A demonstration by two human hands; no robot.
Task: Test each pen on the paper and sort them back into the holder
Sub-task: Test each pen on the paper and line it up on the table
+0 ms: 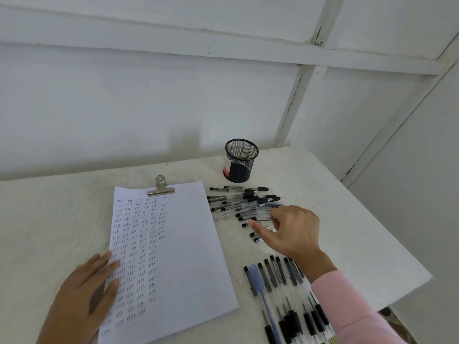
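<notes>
While the left hand (84,299) lies flat with straight fingers, its tips pressing the near left edge of the paper (178,256), the right hand (290,232) reaches over the far pile of pens (238,204). Its fingers are curled down among the barrels and the thumb sticks out left; I cannot tell whether a pen is actually pinched, since the hand covers that part of the pile.

Head view, further notes. The paper lies on a white table (49,219), held at its far edge by a metal clip (161,187) and filled with columns of small handwritten marks on its left half. The black mesh holder (241,160) stands upright beyond the pile, near the wall (124,95). A second row of pens (280,281) lies at near right, partly crossed by the pink sleeve (352,309).
</notes>
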